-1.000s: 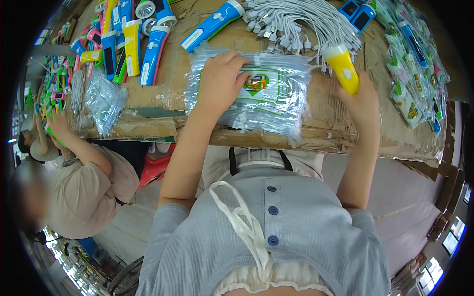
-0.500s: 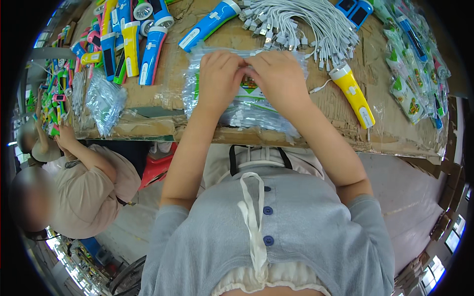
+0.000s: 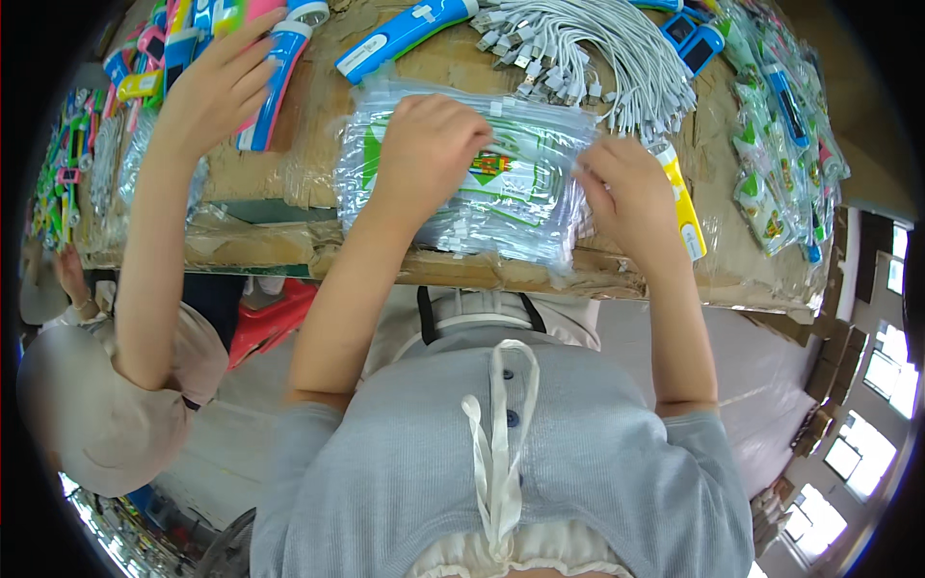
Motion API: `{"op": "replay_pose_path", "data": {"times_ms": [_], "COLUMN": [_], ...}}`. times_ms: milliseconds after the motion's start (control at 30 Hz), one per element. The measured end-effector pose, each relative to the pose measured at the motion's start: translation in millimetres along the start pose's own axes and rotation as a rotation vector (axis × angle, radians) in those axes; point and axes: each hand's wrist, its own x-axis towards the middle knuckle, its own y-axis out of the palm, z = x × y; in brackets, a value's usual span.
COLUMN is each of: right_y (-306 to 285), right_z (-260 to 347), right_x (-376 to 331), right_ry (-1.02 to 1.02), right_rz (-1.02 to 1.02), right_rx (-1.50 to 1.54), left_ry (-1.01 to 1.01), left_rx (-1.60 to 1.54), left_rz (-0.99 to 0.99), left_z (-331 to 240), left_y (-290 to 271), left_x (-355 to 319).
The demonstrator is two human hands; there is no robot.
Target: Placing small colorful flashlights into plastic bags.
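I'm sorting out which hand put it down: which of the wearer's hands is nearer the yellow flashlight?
Right. The right hand lies against the yellow flashlight, partly covering it. The left hand rests on the stack of clear bags, farther to the flashlight's left.

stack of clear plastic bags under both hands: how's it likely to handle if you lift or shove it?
The stack of clear plastic bags looks thin and glossy, so probably floppy, sagging off the table edge where it overhangs. Layers seem loose, so a push would likely fan them rather than move the stack as one. The left hand presses flat on top and the right hand pinches an edge, which suggests slippery film.
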Motion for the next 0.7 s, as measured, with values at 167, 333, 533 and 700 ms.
{"op": "replay_pose_path", "data": {"times_ms": [167, 333, 533, 700], "right_y": [-0.8, 22.6, 11.8, 14.8], "right_z": [12.3, 16.5, 0.1, 2.4], "right_x": [28.9, 54.2, 63.0, 69.1], "right_ry": [-0.027, 0.144, 0.190, 0.145], "right_rz": [-0.022, 0.292, 0.513, 0.515], "right_rx": [-0.054, 0.456, 0.585, 0.521], "left_ry": [0.055, 0.117, 0.197, 0.272], "left_rx": [-0.023, 0.000, -0.015, 0.015], "left_rz": [0.020, 0.006, -0.015, 0.017], "left_z": [-0.4, -0.5, -2.8, -3.5], "left_y": [-2.5, 0.8, 1.8, -4.4], "left_x": [-0.7, -5.3, -3.0, -4.4]}}
